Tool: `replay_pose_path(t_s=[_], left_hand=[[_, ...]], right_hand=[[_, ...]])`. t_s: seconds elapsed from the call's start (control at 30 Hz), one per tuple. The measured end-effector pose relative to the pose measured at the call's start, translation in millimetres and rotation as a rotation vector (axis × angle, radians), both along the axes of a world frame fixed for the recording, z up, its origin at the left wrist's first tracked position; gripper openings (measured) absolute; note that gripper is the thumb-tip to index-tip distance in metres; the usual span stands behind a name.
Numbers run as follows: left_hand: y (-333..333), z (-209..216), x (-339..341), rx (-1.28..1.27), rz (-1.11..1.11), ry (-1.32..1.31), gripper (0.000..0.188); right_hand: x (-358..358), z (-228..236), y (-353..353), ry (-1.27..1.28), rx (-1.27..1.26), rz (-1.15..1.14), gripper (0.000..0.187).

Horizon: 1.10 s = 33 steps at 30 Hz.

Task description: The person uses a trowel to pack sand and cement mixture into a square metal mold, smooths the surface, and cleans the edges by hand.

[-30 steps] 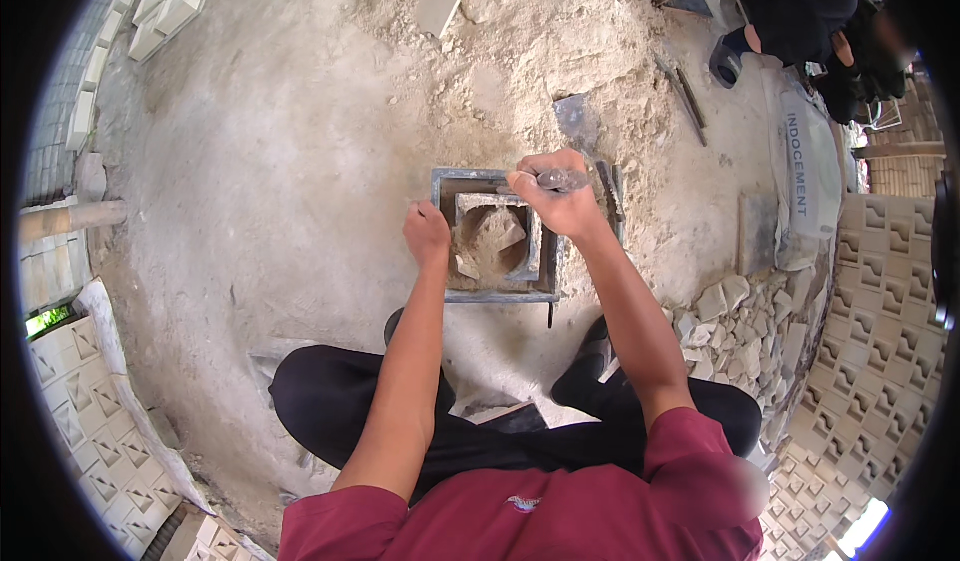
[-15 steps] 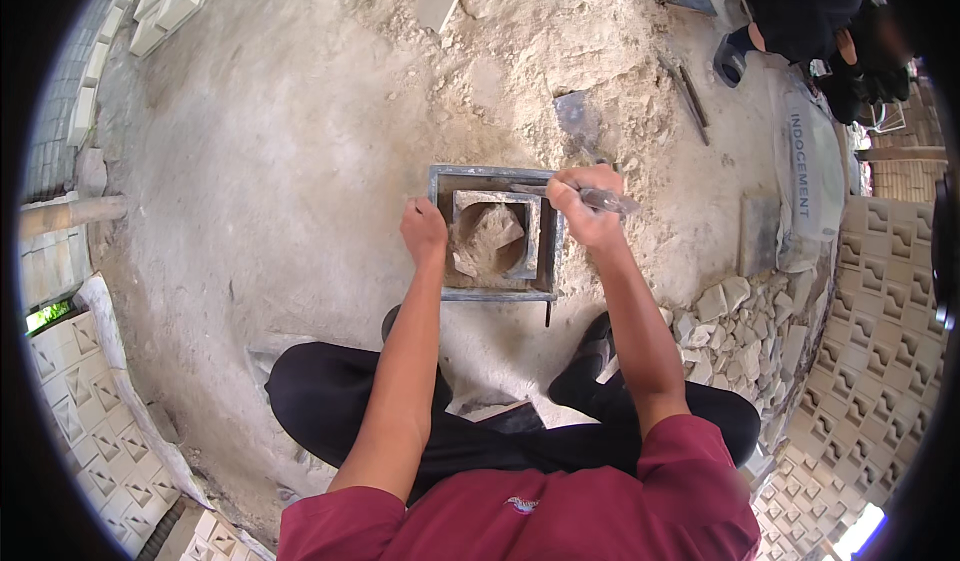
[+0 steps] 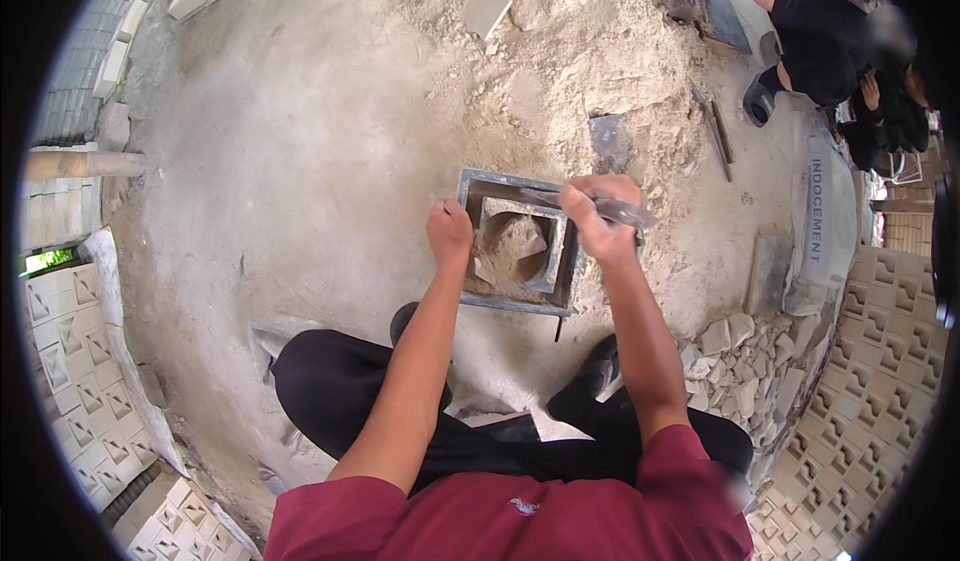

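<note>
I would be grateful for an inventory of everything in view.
square frame: one, grey, centre
inner piece with round cavity: one, grey-beige, inside frame
hand tool: one, grey, frame's upper right
powder heap: one, cream, top centre
slab: one, pale, top centre
plate: one, grey, above the frame
rods: two, dark, upper right
board: one, grey, right
sack: one, white, right
rubble: many pieces, cream, lower right
patterned blocks: many, cream, left and right edges
pole: one, tan, left edge
other person: at least one, dark clothing, upper right
shirt: one, maroon, bottom
trousers: one pair, black, bottom
left hand: one, bare, at the frame's left edge
right hand: one, bare, around the tool
</note>
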<state>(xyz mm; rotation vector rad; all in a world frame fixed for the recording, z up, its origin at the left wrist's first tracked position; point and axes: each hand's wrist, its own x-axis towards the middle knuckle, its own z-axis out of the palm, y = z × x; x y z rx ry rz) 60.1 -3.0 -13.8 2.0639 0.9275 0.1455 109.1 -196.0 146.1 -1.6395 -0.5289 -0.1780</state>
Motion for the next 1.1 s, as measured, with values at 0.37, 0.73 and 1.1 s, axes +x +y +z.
replay_pose_path(t_s=[0.37, 0.73, 1.1], left_hand=[[3.9, 12.3, -3.3, -0.056, 0.008, 0.0, 0.04], [24.3, -18.9, -18.7, -0.495, -0.001, -0.395, 0.043], [52.0, 7.2, -45.8, -0.914, -0.084, -0.097, 0.066]], right_hand=[[10.2, -25.9, 30.2, 0.13, 0.018, 0.06, 0.031], [-24.7, 67.5, 81.4, 0.228, 0.323, -0.042, 0.029], [-61.4, 64.2, 131.1, 0.113, 0.305, -0.58, 0.055]])
